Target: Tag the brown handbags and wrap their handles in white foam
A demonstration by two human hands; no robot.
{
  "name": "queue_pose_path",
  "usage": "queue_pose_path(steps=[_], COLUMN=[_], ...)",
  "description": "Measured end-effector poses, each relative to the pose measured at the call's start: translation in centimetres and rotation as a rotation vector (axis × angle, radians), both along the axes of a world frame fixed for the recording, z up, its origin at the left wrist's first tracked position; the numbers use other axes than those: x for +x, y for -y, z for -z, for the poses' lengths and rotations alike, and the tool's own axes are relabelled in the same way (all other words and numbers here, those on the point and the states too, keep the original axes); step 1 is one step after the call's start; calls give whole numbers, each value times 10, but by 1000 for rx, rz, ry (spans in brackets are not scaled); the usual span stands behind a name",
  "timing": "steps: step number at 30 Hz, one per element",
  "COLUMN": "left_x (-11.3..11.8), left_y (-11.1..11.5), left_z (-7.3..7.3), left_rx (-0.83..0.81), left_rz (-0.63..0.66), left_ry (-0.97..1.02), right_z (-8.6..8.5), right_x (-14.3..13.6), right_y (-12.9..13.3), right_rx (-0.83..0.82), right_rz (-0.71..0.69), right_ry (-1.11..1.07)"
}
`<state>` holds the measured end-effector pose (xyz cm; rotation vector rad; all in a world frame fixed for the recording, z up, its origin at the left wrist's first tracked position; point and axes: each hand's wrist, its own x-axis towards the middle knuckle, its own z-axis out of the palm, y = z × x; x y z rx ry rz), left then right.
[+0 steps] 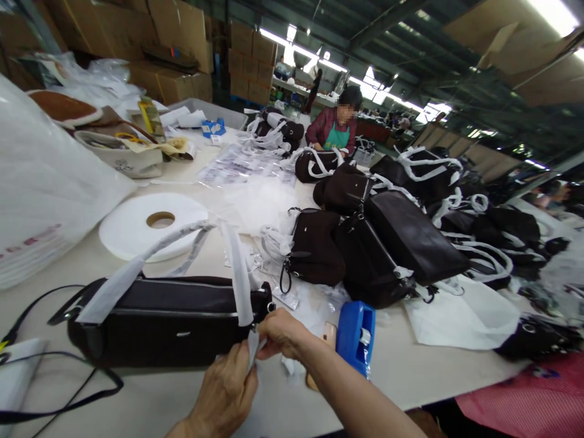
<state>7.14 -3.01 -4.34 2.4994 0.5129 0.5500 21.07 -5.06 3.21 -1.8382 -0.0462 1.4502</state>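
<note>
A dark handbag (159,322) lies on the table in front of me, its handles wrapped in white paper (237,274). My left hand (228,386) is closed on a strip of white wrapping (252,347) at the bag's right end. Touching the same spot from the right, my right hand (280,333) pinches at the strip beside a metal ring. The fingertips of both hands nearly meet there, and what lies between them is partly hidden.
A white tape roll (137,234) sits behind the bag, and a blue tape dispenser (356,334) stands to the right. Many dark bags (410,234) are piled beyond. Black cables (91,407) run at left. Across the table is a person (335,128).
</note>
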Motion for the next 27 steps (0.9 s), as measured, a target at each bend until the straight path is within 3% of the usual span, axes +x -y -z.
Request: queue_pose_path(steps=[3, 7, 10, 15, 19, 23, 27], left_x=[4, 9, 8, 10, 14, 14, 12], left_y=[2, 3, 0, -9, -12, -13, -17], left_z=[-5, -6, -7, -24, -35, -35, -33], left_rx=[120, 36, -265, -1001, -1442, -1646, -1792], left_rz=[-41, -179, -244, -334, -394, -390, -480], left_ry=[-54, -170, -196, -121, -13, 11, -33], right_z=[0, 2, 1, -5, 4, 39, 66], right_x=[2, 2, 3, 14, 30, 44, 43], right_y=[-4, -9, -11, 7, 73, 169, 233], right_rx=[-15, -28, -25, 57, 138, -56, -223], right_rz=[-3, -7, -40, -44, 144, 470, 643], right_ry=[-43, -53, -64, 54, 431, 1029, 982])
